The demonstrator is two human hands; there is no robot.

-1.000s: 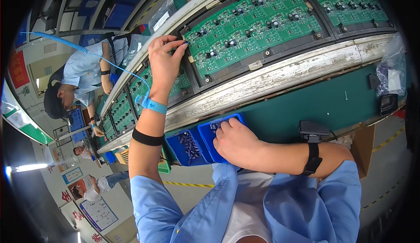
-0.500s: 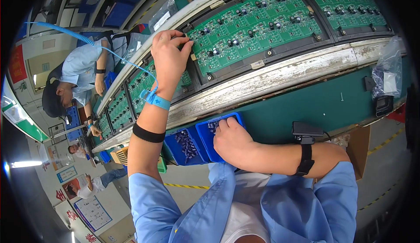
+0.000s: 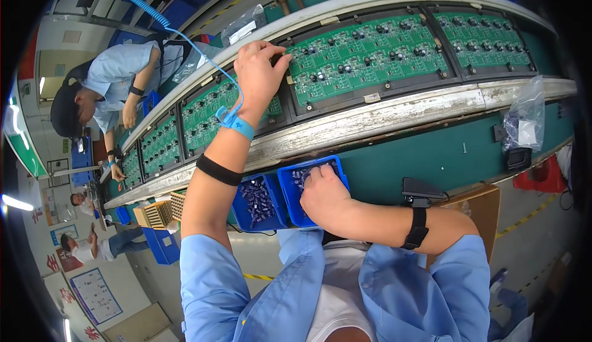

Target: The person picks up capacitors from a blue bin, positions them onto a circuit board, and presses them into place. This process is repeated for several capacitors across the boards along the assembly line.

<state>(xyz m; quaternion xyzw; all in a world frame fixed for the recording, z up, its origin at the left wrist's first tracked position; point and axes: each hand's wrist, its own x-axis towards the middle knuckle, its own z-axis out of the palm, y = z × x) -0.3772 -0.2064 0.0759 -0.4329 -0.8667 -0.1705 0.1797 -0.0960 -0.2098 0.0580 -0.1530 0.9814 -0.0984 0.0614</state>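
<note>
My left hand (image 3: 259, 77) is over the upper left corner of a green circuit board (image 3: 370, 49), which sits in a dark carrier frame. Its thumb and forefinger are pinched together at the board's edge; anything between them is too small to make out. A light-blue strap with a coiled cord (image 3: 234, 122) circles that wrist. My right hand (image 3: 327, 197) reaches into the right-hand blue bin (image 3: 344, 182), among small dark cylindrical capacitors (image 3: 300, 179). Its fingers are curled, the tips partly hidden. Beside it, a second blue bin (image 3: 276, 203) holds more such capacitors (image 3: 256, 201).
A worn pale rail (image 3: 394, 109) runs along the carriers. More populated boards (image 3: 484, 40) lie to the right and left. A clear plastic bag (image 3: 524, 117) lies at the right. A co-worker (image 3: 117, 89) bends over the line at left. Slotted tan racks (image 3: 159, 214) stand near the bins.
The whole view has shifted slightly. My left hand stays at the board's corner, thumb and forefinger together; my right hand stays in the right-hand bin.
</note>
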